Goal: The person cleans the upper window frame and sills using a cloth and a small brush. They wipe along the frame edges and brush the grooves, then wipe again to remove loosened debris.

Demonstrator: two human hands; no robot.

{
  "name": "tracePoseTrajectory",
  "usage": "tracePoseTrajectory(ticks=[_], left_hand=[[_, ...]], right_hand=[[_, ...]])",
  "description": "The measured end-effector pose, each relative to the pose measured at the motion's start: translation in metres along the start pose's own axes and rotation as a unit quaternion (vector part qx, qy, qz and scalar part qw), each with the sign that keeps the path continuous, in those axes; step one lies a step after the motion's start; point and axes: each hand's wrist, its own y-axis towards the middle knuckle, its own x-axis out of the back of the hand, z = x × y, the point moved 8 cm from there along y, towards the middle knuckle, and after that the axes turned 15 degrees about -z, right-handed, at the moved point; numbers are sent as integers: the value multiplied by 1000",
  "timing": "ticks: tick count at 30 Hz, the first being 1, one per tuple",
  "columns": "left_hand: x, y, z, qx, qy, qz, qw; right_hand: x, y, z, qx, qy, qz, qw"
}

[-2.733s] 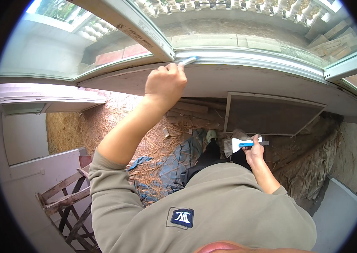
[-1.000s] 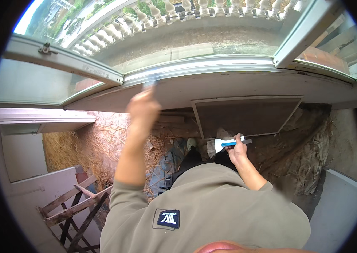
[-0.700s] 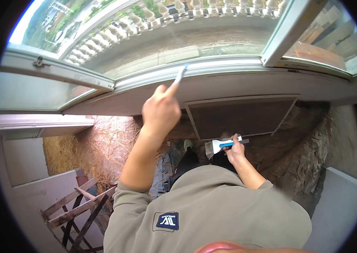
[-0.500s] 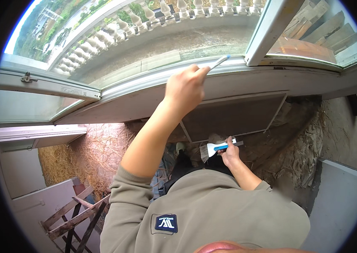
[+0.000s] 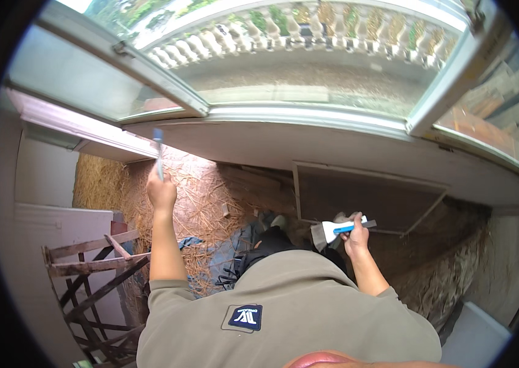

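With curled fingers, the left hand [image 5: 162, 192] holds a small brush [image 5: 158, 138] pointing forward, the right hand [image 5: 356, 239] a wide brush [image 5: 328, 232] crosswise, pointing left.

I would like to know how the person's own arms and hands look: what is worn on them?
The left hand and right hand are bare. The sleeves are plain olive-brown and end near the elbows, so both forearms are uncovered.
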Motion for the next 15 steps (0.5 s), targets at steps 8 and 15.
tracePoseTrajectory(ticks=[8, 15], left_hand=[[-68, 119, -49, 69, -403, -163, 898], [-99, 130, -70, 167, -377, -195, 890]], right_hand=[[-73, -32, -6, 74, 32, 26, 996], [-59, -54, -56, 70, 84, -71, 991]])
